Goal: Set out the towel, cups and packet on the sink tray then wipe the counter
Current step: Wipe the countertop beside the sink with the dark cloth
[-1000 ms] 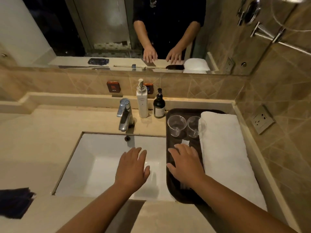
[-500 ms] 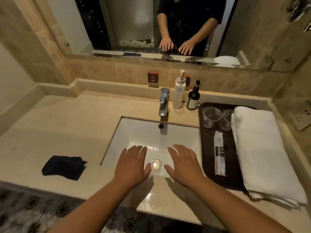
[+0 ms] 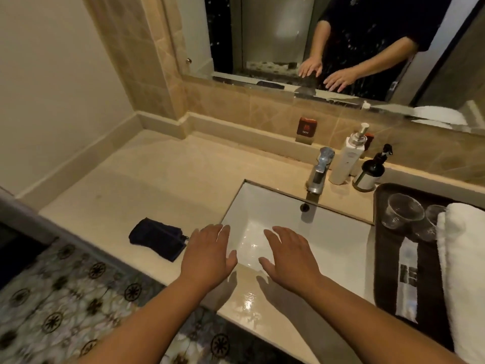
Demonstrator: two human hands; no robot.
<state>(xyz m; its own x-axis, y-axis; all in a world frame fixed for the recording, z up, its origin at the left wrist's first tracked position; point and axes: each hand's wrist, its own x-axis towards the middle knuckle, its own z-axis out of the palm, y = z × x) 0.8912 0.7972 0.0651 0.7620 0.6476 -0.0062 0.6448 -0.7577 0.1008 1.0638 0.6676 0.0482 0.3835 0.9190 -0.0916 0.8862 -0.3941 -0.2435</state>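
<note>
A dark tray (image 3: 381, 261) lies on the counter right of the basin. On it stand two clear plastic cups (image 3: 402, 210), a white packet (image 3: 408, 279) lies flat, and a folded white towel (image 3: 464, 271) runs along its right side. A dark folded cloth (image 3: 157, 239) rests on the beige counter (image 3: 157, 185) left of the basin. My left hand (image 3: 208, 258) hovers flat over the basin's front left corner, fingers apart, holding nothing, just right of the cloth. My right hand (image 3: 290, 257) hovers over the basin, also flat and empty.
The white basin (image 3: 328, 232) is sunk in the counter with a chrome tap (image 3: 320, 169) behind it. A white pump bottle (image 3: 347, 156) and a dark pump bottle (image 3: 370, 172) stand by the tap. A mirror (image 3: 262, 35) hangs above. Patterned floor (image 3: 60, 306) shows lower left.
My right hand has left the tray and the packet now lies uncovered. Both hands and my view have shifted left, towards the dark cloth.
</note>
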